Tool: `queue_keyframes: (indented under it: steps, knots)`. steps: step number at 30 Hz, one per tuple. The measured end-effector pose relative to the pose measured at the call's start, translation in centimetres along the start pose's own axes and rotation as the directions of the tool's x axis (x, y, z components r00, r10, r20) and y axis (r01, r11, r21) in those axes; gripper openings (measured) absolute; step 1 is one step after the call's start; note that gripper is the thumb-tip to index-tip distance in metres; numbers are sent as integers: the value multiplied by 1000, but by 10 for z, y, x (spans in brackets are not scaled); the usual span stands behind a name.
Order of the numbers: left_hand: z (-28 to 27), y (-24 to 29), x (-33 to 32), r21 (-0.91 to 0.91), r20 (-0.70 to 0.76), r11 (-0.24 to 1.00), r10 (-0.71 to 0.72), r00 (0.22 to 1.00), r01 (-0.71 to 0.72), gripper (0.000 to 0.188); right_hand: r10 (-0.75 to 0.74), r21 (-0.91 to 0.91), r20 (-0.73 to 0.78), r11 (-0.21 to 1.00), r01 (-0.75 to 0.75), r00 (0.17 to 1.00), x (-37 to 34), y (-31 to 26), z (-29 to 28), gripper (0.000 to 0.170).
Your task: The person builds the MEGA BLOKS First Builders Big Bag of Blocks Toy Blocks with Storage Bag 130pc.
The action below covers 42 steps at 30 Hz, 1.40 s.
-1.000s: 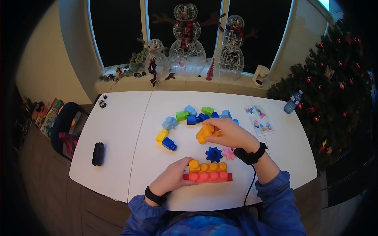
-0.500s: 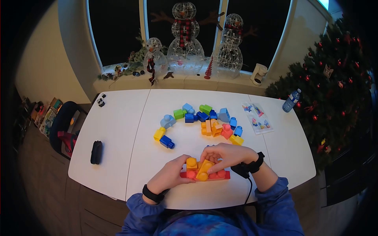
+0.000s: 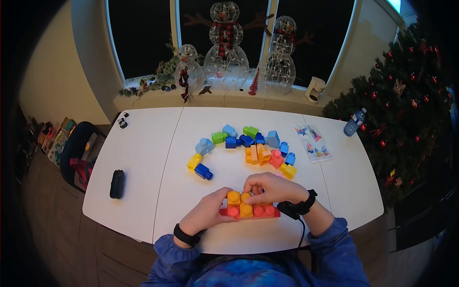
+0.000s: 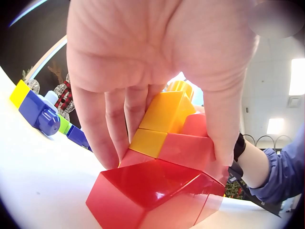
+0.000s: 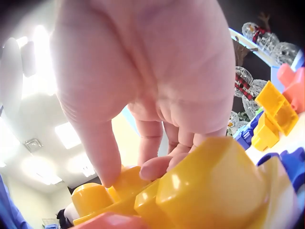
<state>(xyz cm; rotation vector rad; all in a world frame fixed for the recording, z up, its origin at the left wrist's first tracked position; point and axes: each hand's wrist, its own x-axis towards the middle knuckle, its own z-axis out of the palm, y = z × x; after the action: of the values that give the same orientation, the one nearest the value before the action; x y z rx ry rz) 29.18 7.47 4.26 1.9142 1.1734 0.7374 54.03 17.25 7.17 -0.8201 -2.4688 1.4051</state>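
Observation:
In the head view my left hand (image 3: 206, 211) grips the left end of a stack of toy building blocks, thumb at the front and fingers behind. Its bottom is a red block (image 4: 152, 183), with salmon-pink (image 3: 264, 211) and orange studded blocks above. A single orange block (image 3: 233, 197) tops the left end. Beside it, my right hand (image 3: 271, 188) pinches a longer orange block (image 3: 246, 209) from above. That block lies front to back across the stack, right at its studs. In the right wrist view, the thumb and fingertips are on its top.
Loose blocks curve across the white table (image 3: 134, 191) beyond the hands: blue (image 3: 203, 171), green (image 3: 219, 137), orange (image 3: 258, 155), pink (image 3: 276, 159) and yellow (image 3: 288, 171). A picture sheet (image 3: 313, 143) and water bottle (image 3: 355, 122) are at the right, a black case (image 3: 117, 184) at left.
My right hand has brought the orange block toward me from near the loose blocks onto the stack. Its tilt has straightened to front-to-back. My left hand still holds the stack's left end.

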Motion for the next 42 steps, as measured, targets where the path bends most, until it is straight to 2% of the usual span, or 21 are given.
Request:
queue_keyframes:
  steps: [3,6,9,12,15,16,21,28,31,34,37,41,42]
  knots:
    - [0,-2,1,58,6,998,10,1000,-11,72,-55,-22,-23,998,55,998,-1,1,2,32]
    - [0,-1,1,57,5,998,6,1000,-6,72,-68,-124,-42,990,63,997,-4,-4,1,33]
    - [1,-4,1,68,6,998,12,1000,-13,74,-84,-125,-25,989,80,996,-1,-4,-11,34]
    - [0,1,0,39,1,999,-21,1000,21,75,-270,-382,-280,912,151,921,15,15,-25,33]
    - [0,1,0,33,7,999,-18,1000,18,75,-258,-687,-337,725,-49,906,39,41,-45,34]
    - [-1,1,-1,29,9,999,-20,1000,20,75,-100,-681,-317,717,-153,943,45,41,-49,43]
    - [-1,2,-1,20,14,1000,-24,1000,24,74,-50,-761,-289,618,-197,956,70,70,-51,48]
    - [0,0,0,24,11,1000,-15,1000,14,76,65,-787,-262,564,-252,963,77,66,-50,55]
    - [0,1,-1,24,5,1000,-12,1000,12,76,-79,-714,-323,675,-188,943,64,58,-51,60]
    - [2,-1,-1,41,1,999,-1,1000,1,77,-169,-414,-420,910,-23,892,27,23,-48,68]
    - [2,-4,0,79,1,997,8,1000,-8,79,-194,-226,-429,969,103,882,-11,1,-32,74]
    - [1,-2,0,64,8,998,-24,1000,24,78,-172,-73,-334,985,157,927,-48,-5,-7,76]
    - [1,-1,0,60,9,997,-45,999,44,78,-58,7,-293,998,62,954,-56,-11,-2,76]
